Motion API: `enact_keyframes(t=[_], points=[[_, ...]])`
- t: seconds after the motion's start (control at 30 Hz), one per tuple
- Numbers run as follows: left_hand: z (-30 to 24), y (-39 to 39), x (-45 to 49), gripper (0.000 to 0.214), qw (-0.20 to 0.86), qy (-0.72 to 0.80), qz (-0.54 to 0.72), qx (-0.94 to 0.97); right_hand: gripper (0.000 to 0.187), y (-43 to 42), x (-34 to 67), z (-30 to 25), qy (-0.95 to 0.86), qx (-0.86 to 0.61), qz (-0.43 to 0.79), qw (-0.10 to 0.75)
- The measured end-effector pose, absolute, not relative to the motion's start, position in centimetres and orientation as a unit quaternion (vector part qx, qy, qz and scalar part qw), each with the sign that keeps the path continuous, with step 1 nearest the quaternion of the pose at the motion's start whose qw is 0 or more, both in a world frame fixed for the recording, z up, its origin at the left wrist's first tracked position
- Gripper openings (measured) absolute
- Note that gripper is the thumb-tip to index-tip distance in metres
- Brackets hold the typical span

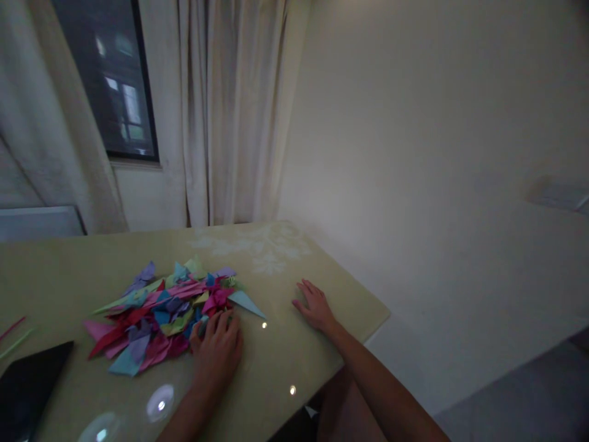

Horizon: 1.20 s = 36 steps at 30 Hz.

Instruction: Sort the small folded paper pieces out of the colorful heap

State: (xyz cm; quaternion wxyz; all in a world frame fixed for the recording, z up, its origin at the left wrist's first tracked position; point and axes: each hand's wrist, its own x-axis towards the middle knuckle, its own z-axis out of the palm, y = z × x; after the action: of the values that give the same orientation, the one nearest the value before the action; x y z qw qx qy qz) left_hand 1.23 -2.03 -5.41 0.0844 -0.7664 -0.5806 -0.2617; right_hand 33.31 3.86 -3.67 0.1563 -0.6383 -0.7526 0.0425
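A heap of folded coloured paper pieces (172,316), pink, red, blue, purple, green and yellow, lies on the pale table. My left hand (217,347) is at the heap's near right edge, with its fingers bent. Between its thumb and forefinger shows a small dark thing, too dim to make out. Just beyond those fingers, a pale blue pointed paper piece (247,303) sticks out from the heap towards the right. My right hand (315,305) lies on the tabletop to the right of the heap, fingers stretched out and holding nothing.
On the left of the table (276,362) is a flat black object (32,387), with thin pink and green strips (16,344) behind it. A wall (414,184) borders the table's right side. Curtains (239,110) and a dark window (110,80) stand behind.
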Motion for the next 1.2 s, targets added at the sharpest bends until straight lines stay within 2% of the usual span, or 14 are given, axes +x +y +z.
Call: enact_keyframes(t=[0.57,1.03,1.2], points=[[-3.6,-3.0,1.4,0.033,0.06,-0.619,-0.249,-0.743,0.065,4.3,33.0,-3.7,-0.742,-0.653,0.04,0.145],[-3.5,-3.0,1.7,0.033,0.068,-0.615,-0.225,-0.753,0.065,4.8,33.2,-4.1,-0.731,-0.66,0.032,0.172],[-3.5,-2.8,1.5,0.032,0.067,-0.618,-0.22,-0.752,0.061,6.0,33.3,-3.6,-0.723,-0.659,0.012,0.206]])
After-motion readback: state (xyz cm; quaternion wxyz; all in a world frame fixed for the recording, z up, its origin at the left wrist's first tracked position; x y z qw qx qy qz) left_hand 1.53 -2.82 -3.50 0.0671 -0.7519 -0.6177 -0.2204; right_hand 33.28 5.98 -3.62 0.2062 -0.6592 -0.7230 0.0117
